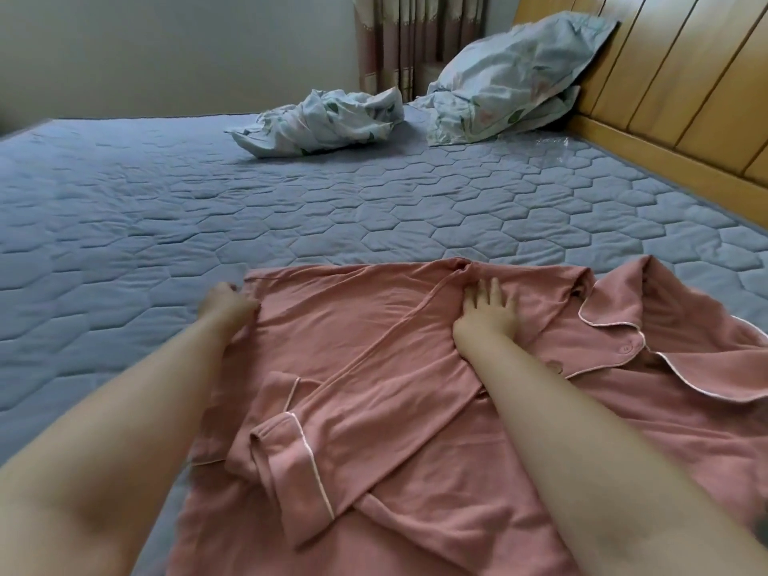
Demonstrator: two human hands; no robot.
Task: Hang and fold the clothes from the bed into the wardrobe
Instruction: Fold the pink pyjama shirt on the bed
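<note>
While pink pajama shirt [374, 367] lies spread on near part of quilted mattress [291, 209], piped sleeve [291, 451] already folded across body: left hand [226, 303] grips far hem corner, fingers curled round cloth; right hand [486, 313] flat, fingers spread, pressing mid-panel. Step judged: side fold. For clean result, use right palm as anchor on fold line, draw gripped edge over taut, square it to collar [615, 322] end, smooth wrinkles outward.

Soft dim daylight, faint shadows, wide-angle edge bending, slight blur

Bare left grip [226, 303], bare right grip [486, 313], bare forearms [582, 430], dark blurred mark [756, 530] near right elbow
</note>
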